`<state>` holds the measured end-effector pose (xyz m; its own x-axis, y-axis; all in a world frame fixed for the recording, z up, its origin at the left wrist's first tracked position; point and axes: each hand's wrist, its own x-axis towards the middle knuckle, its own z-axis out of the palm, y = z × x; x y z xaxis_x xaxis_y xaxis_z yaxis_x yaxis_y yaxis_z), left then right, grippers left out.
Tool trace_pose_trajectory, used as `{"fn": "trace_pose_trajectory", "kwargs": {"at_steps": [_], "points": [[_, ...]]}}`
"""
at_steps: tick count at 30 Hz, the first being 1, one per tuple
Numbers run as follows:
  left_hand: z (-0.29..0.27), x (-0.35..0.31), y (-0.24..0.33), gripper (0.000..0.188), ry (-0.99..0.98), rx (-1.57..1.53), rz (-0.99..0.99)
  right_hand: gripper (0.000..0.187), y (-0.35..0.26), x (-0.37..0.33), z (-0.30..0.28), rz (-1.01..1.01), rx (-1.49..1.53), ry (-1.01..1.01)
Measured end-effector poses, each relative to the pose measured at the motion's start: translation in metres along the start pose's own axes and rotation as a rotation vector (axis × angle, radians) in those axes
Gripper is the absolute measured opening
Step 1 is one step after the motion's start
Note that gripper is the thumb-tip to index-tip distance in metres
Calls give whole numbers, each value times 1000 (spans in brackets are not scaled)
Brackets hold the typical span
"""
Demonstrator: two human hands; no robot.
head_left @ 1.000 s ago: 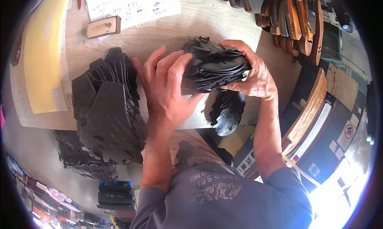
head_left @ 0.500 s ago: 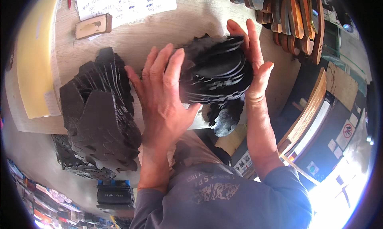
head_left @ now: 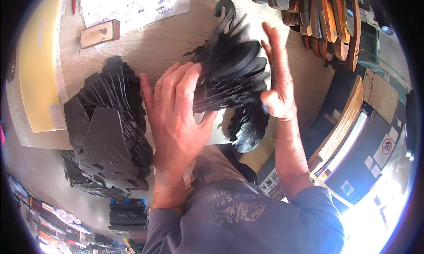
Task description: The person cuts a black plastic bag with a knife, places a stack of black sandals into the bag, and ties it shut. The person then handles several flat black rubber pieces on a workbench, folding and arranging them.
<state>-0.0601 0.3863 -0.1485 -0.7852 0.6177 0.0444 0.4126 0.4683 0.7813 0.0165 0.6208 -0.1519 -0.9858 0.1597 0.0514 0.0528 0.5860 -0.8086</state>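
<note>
A thick stack of thin black cut pieces [head_left: 229, 77], its layers fanned out and partly blurred, stands between my hands over the table. My left hand [head_left: 174, 95] is at its left side, fingers along the far part and thumb at the near edge, holding it. My right hand [head_left: 280, 77] is just off the right side, fingers stretched out and holding nothing. Just below that stack, a second bunch of black pieces [head_left: 249, 128] sits at the table's near edge. To the left stands a larger pile of similar black pieces [head_left: 108, 130], scalloped along some edges.
The wooden table [head_left: 145, 46] carries a written paper sheet [head_left: 132, 6], a small framed block [head_left: 99, 34], a red pen [head_left: 74, 2] and a yellow folder [head_left: 39, 64]. Several curved wooden-edged pieces [head_left: 327, 19] hang at the far right. A black bundle [head_left: 128, 215] lies beyond the near edge.
The black stack has spread into a fan, with pieces now sticking out at the far end. My right hand has come slightly away from its side; my left hand stays against it.
</note>
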Motion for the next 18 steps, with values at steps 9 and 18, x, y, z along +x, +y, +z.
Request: {"fn": "trace_pose_trajectory", "kwargs": {"at_steps": [9, 18], "points": [[13, 3, -14, 97, 100, -183, 58, 103, -76, 47, -16, -23, -524, -435], [13, -9, -20, 117, 150, -144, 49, 76, -75, 25, 1, 41, -501, -278]]}}
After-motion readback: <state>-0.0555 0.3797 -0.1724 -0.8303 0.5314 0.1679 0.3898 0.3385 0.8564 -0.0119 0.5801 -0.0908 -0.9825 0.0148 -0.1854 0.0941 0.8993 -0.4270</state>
